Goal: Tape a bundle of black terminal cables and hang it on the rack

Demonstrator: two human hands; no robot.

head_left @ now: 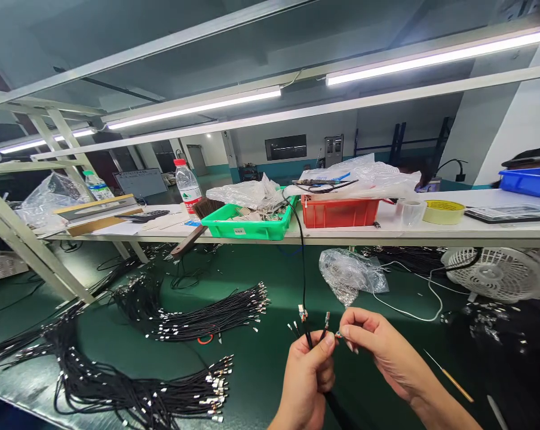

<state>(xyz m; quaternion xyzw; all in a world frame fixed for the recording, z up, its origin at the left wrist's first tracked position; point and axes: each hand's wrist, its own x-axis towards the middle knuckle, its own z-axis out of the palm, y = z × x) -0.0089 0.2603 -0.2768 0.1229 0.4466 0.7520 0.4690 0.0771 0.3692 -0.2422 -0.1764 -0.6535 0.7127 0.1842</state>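
My left hand [312, 367] is closed around several black cables [307, 334], whose ends with small metal and white connectors [302, 312] stick up above the fist. Close beside it on the right, my right hand [364, 334] pinches a small terminal at the end of a short wire that comes out between my left thumb and finger. The fingertips partly hide that terminal. Below my left hand the black cables run down out of view.
Bundles of black cables [207, 310] lie on the green table at the left. A clear bag of small parts [348, 275], a white fan [494, 272] and a yellow-handled pick [456, 383] are farther right. The raised shelf holds a green bin [247, 230] and a red bin [339, 214].
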